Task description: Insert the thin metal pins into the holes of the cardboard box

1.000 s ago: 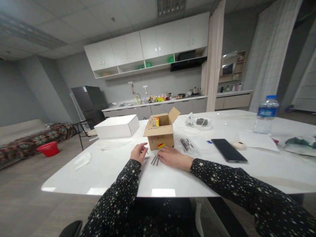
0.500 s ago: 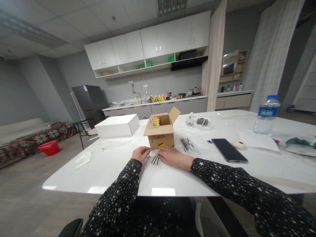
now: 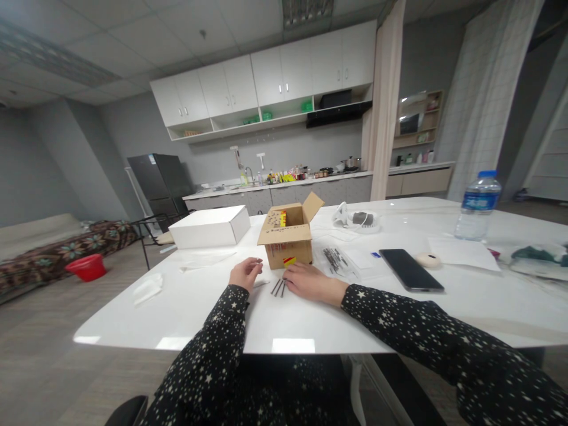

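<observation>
My left hand (image 3: 245, 274) is just above the table, left of the cardboard box (image 3: 290, 253), thumb and forefinger apart, with nothing visible between them. A thin pale streak on the table below its fingertips is too faint to name. My right hand (image 3: 310, 280) rests low in front of the box, its fingers bent down at the upper ends of several long dark screws (image 3: 277, 288). The screws lie side by side, pointing towards me. The fingertips hide the top of the rightmost one. The box stands with its flaps up, a red-and-yellow label on its front.
Right of the box lies a clear bag of dark screws (image 3: 336, 261). Further right are a black phone (image 3: 410, 270), a round beige object (image 3: 428, 260) and a water bottle (image 3: 477, 207). A white box (image 3: 210, 226) stands at the back left, crumpled tissue (image 3: 148, 289) nearer.
My left hand has drawn back left, away from the screws, and its thumb and forefinger have parted. My right hand has stayed at the screws.
</observation>
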{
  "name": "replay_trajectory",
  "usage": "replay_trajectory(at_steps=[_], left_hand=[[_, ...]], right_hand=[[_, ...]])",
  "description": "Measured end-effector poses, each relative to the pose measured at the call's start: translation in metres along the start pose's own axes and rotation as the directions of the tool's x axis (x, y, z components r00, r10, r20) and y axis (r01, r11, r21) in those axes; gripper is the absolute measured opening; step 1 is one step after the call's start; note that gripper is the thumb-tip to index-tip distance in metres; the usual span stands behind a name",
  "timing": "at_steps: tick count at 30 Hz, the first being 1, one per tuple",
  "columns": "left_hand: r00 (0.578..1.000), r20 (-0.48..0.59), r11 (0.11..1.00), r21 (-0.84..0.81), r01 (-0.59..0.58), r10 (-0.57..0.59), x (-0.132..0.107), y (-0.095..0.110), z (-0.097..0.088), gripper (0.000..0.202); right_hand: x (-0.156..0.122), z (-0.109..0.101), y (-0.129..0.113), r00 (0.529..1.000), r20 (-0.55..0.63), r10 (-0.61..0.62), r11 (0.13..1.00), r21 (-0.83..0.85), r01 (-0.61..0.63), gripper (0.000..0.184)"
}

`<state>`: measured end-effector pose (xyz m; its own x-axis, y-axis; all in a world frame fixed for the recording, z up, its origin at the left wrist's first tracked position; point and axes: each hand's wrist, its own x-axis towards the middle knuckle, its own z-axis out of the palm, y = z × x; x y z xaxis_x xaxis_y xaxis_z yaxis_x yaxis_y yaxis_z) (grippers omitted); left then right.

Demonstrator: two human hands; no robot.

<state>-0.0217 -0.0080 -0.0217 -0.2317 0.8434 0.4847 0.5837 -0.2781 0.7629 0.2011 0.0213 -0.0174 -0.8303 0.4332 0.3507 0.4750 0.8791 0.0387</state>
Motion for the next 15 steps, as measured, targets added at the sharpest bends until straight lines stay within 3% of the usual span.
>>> replay_trajectory(at_steps=[8, 15], left_hand=[[0.969, -0.247, 0.979, -0.195, -0.059, 0.009, 0.014, 0.015, -0.024, 0.039], [0.91, -0.412, 0.931, -0.31, -0.192, 0.051, 0.029, 0.059, -0.041, 0.039]], right_hand=[[-0.003, 0.007, 0.003, 1.0, -0.005, -0.006, 1.0, 0.007, 0.006, 0.023], [-0.007, 0.01, 0.005, 1.0, 0.0, 0.011, 1.0, 0.023, -0.011, 0.023]])
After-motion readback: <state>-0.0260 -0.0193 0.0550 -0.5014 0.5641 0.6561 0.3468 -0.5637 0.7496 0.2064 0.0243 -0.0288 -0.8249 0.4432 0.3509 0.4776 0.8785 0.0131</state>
